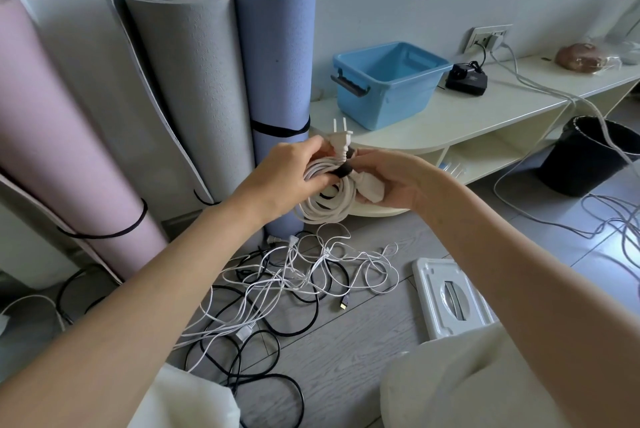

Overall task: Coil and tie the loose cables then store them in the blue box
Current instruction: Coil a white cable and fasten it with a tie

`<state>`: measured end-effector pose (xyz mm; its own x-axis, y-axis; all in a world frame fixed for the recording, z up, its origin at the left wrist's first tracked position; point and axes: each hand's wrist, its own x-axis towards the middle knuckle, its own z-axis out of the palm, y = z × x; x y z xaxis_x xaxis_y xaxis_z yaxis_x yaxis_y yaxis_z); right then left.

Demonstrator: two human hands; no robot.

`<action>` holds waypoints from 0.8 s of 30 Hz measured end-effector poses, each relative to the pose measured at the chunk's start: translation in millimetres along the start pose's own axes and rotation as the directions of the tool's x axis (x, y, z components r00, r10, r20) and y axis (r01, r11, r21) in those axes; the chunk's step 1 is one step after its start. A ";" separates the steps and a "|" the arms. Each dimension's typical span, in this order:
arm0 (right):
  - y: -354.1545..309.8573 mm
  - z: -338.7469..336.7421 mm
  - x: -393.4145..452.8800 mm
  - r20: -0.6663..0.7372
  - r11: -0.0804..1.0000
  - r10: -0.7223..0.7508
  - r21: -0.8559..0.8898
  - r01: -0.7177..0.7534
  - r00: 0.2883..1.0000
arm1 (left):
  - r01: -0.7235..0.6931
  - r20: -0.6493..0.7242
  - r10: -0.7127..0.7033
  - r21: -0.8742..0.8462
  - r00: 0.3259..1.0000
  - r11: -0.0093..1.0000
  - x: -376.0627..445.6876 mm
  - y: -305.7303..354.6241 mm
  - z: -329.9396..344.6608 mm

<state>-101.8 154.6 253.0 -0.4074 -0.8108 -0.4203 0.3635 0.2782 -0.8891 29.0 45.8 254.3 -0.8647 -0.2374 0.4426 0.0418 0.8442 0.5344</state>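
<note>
White cable, coiled into one bundle (327, 199), is held in the air between both hands, in front of the low table's rounded end. A black strap (343, 170) wraps the top of the coil. One two-pin plug (340, 140) stands up from the bundle, pins upward; one white connector end (372, 186) lies at the right side of the coil.

Left hand (291, 174): fingers curled around the left side of the coil, fingertips near the strap. Right hand (394, 181): fingers curled, gripping the coil at the connector end, thumb toward the strap. Neither hand is spread flat.

One blue box (388, 86) sits on the table (485, 115), well beyond the hands, open at the top, with a dark handle on its near-left end. One black device (467, 77) stands just right of it, a cord running to the wall socket (488, 37).

On the floor (363, 330) below the hands lies a tangle of loose cables (294, 285), thin white and black ones intertwined; the count cannot be told. One white lid-like panel (450, 299) lies to their right.

Three rolled mats lean at the wall: pink (52, 136), grey (187, 81), blue (277, 56). One black bin (588, 157) stands right of the table, grey cords passing over it.
</note>
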 end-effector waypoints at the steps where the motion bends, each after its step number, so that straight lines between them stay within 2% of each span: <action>1: -0.6 -0.4 -0.7 0.012 1.000 0.003 -0.008 -0.003 1.000 | 0.002 0.005 -0.002 -0.009 1.000 1.000 -0.6 -0.2 -0.3; 5: 0.4 0.6 2.8 0.006 1.000 -0.022 -0.005 0.022 1.000 | 0.080 0.034 -0.077 -0.082 0.996 0.993 0.6 -1.3 0.5; 8: 2.3 2.6 9.7 -0.028 0.999 -0.041 0.015 0.042 0.999 | 0.216 0.134 -0.185 -0.274 0.974 0.937 2.8 0.1 4.1; 12: 4.1 9.8 10.4 -0.055 0.990 -0.136 -0.053 0.133 0.989 | 0.476 0.326 -0.354 -0.477 0.877 0.739 2.6 1.9 7.7; 16: 3.5 16.9 6.7 -0.121 0.938 -0.254 -0.272 0.214 0.959 | 0.645 0.450 -0.464 -0.572 0.763 0.507 2.9 1.3 5.2; 19: 1.9 16.9 2.7 -0.142 0.861 -0.321 -0.456 0.225 0.936 | 0.672 0.533 -0.416 -0.646 0.736 0.362 2.0 2.9 0.6; 21: 1.2 18.1 1.6 -0.130 0.800 -0.359 -0.554 0.233 0.924 | 0.668 0.533 -0.413 -0.658 0.739 0.347 1.2 3.6 2.1; 24: 1.7 22.6 4.2 -0.130 0.737 -0.421 -0.626 0.255 0.898 | 0.666 0.481 -0.488 -0.665 0.729 0.340 2.0 2.3 3.9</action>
<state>-83.9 140.0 253.8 -0.6274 -0.7782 -0.0263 -0.3609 0.3205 -0.8758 25.5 49.1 253.6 -0.8911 -0.3538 -0.2841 -0.2287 -0.1907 0.9547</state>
